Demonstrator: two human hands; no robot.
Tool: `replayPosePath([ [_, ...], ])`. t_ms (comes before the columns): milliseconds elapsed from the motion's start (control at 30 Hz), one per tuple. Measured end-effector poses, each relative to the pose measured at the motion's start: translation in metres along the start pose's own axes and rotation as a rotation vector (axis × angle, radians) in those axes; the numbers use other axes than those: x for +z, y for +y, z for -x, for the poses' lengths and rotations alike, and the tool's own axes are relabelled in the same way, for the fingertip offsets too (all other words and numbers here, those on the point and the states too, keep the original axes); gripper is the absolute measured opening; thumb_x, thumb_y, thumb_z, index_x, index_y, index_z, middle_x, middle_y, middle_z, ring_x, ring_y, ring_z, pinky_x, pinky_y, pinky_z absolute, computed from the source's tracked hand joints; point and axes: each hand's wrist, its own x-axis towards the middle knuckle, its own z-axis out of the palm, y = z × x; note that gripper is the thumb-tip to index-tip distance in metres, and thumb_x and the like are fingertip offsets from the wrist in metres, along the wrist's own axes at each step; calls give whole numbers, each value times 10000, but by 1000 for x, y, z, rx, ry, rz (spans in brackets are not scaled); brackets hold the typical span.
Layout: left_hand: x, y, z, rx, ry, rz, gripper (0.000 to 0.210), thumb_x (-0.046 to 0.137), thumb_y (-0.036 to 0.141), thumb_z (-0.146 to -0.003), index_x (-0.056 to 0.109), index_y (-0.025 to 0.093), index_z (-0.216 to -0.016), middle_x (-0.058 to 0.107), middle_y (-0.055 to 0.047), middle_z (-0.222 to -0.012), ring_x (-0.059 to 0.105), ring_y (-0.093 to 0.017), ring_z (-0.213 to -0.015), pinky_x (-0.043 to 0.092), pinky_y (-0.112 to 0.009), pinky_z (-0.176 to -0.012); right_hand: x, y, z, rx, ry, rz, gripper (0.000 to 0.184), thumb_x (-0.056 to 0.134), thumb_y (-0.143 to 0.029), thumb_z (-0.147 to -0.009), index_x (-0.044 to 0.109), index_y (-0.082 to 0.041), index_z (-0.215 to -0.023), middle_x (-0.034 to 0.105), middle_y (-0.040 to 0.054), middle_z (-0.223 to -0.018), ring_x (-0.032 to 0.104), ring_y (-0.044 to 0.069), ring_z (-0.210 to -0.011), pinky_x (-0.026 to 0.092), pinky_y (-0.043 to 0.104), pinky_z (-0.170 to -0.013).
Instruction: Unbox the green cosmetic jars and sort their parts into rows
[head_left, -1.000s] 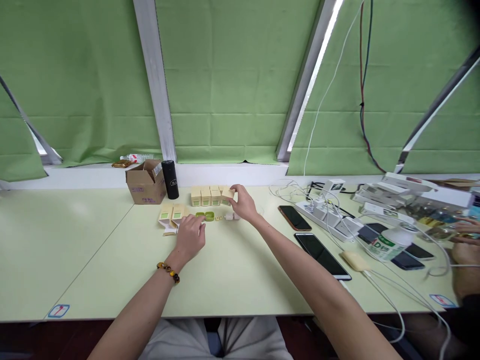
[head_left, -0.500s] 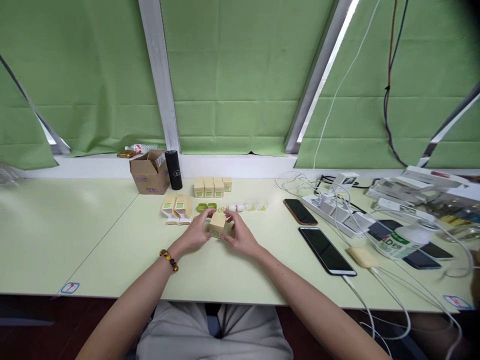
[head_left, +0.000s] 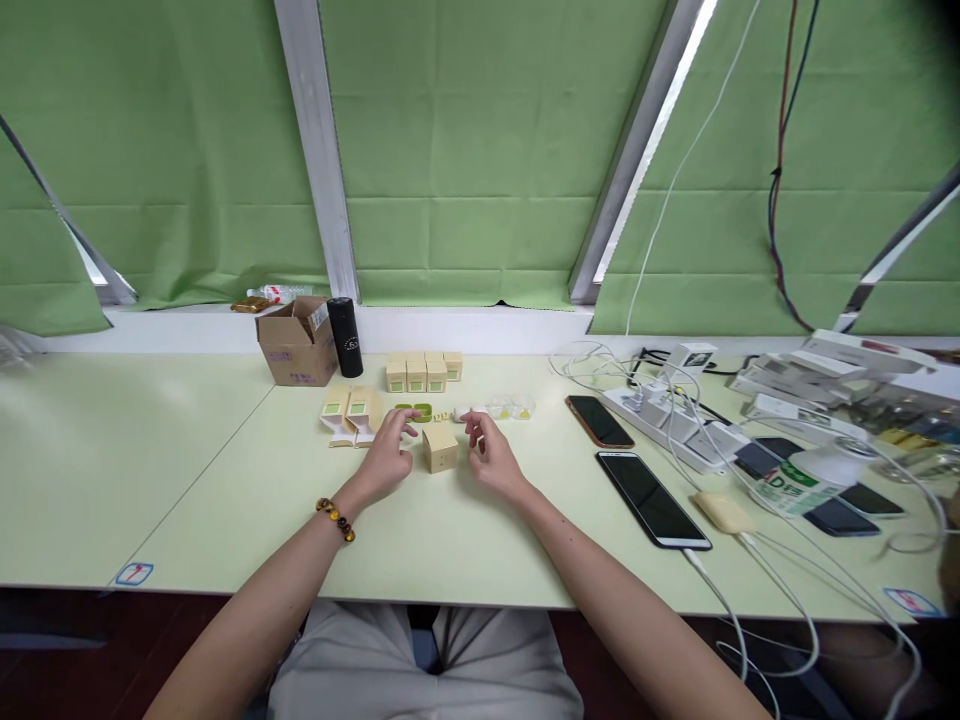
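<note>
Both hands are let go: the left hand and right hand have bent, parted fingers, and the one small cardboard box stands on the table between them, apart from both. It sits flat — a nearly plain face toward the person, turned slightly, a sliver of its left side showing; its sides look too equal to tell a long axis.

Just beyond the left fingertips lies a green case with two sections, partly covered; I cannot tell whether they touch it. Clear containers lie beyond the right hand. Left of the left hand are two opened boxes; farther beyond both hands, four closed boxes. Two phones lie right of the right hand.
</note>
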Motion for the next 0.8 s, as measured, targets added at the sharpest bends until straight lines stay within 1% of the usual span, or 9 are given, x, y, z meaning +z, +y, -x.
replayPosePath([
  [67, 0, 3, 1, 10, -20, 33, 747, 464, -50, -690, 495, 259, -1369, 540, -96, -1416, 655, -214, -1154, 567, -405, -994, 1, -4, 2, -49, -40, -9, 544, 566, -182, -813, 461, -262, -1340, 608, 59, -1112, 616, 202, -872, 538, 346, -762],
  [100, 1, 4, 1, 9, -24, 45, 727, 463, -47, -699, 501, 257, -1358, 548, -96, -1406, 662, -210, -1130, 573, -397, -970, 2, -6, 2, -54, -50, 4, 550, 577, -203, -827, 454, -263, -1360, 610, 59, -1114, 619, 205, -879, 539, 350, -768],
  [200, 1, 4, 0, -19, 6, 54, 643, 451, -38, -714, 530, 244, -1286, 574, -87, -1340, 671, -164, -921, 576, -358, -840, 4, -4, 2, 11, -19, 95, 499, 552, -221, -861, 459, -274, -1349, 613, 46, -1109, 622, 193, -838, 522, 339, -724],
  [267, 1, 3, 0, -30, 26, 37, 617, 449, -38, -708, 545, 241, -1250, 571, -80, -1322, 644, -146, -848, 561, -339, -781, 5, 0, 0, 62, 21, 134, 443, 515, -213, -879, 470, -277, -1315, 615, 32, -1077, 618, 183, -795, 504, 325, -689],
  [367, 1, 1, 1, -19, 11, 12, 665, 457, -36, -696, 535, 255, -1289, 550, -84, -1349, 638, -175, -960, 558, -330, -785, 3, 6, -3, 74, 30, 94, 418, 498, -195, -876, 474, -276, -1285, 616, 15, -1008, 608, 175, -758, 488, 309, -662],
  [500, 1, 0, 3, 22, -74, -21, 734, 498, -4, -728, 458, 284, -1402, 516, -92, -1438, 607, -222, -1154, 556, -380, -929, 1, 0, -2, 18, -15, -5, 468, 520, -172, -844, 470, -276, -1297, 640, 32, -1063, 625, 184, -816, 511, 322, -708],
  [600, 1, 1, 4, 25, -124, -72, 652, 614, 106, -791, 431, 263, -1397, 546, -117, -1393, 597, -267, -1172, 532, -451, -994, 0, -9, 2, -28, -70, -57, 536, 578, -214, -858, 445, -279, -1373, 649, 81, -1241, 647, 228, -991, 544, 380, -815],
  [700, 2, 3, 4, -3, -155, -149, 662, 766, 290, -790, 428, 231, -1356, 584, -138, -1279, 592, -323, -1157, 528, -499, -966, 5, -16, 5, -28, -126, -54, 631, 660, -273, -860, 420, -281, -1443, 595, 118, -1397, 622, 272, -1130, 555, 428, -872],
  [800, 6, 4, 5, -29, -146, -176, 677, 791, 412, -810, 415, 227, -1342, 591, -128, -1215, 604, -328, -1119, 526, -501, -938, 12, -16, 7, 6, -145, -45, 633, 661, -256, -865, 441, -258, -1458, 615, 128, -1326, 632, 265, -1067, 568, 432, -846],
])
